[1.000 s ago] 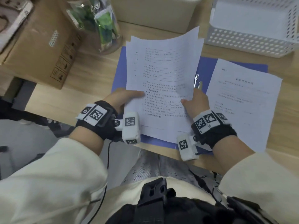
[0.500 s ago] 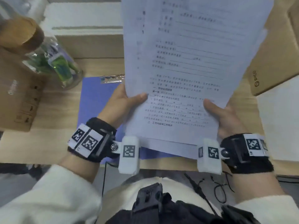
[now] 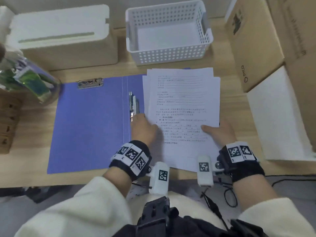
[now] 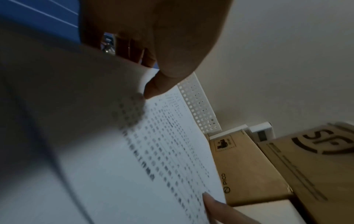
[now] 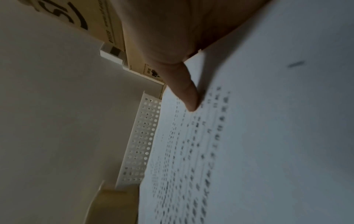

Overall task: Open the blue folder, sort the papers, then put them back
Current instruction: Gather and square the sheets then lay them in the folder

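The blue folder [image 3: 89,125] lies open on the wooden desk, with a metal clip [image 3: 90,82] at its top edge and a clamp bar [image 3: 134,103] by the spine. A stack of printed papers [image 3: 183,103] lies over the folder's right half, its sheets slightly fanned at the top. My left hand [image 3: 143,129] pinches the stack's left edge. In the left wrist view its thumb [image 4: 159,84] is on top and its fingers go under the sheets. My right hand [image 3: 220,132] holds the right edge with its thumb [image 5: 187,94] pressed on the top sheet; its fingers are hidden.
A white perforated basket [image 3: 167,35] stands just behind the papers. A white box [image 3: 65,35] is at the back left, beside a glass jar of green packets [image 3: 29,79]. Cardboard boxes [image 3: 256,40] and a white box [image 3: 277,117] crowd the right. Cables hang off the desk's front edge.
Half a second ago both hands held the papers raised towards the camera. Now the stack is down over the folder's right half, still held at both side edges.
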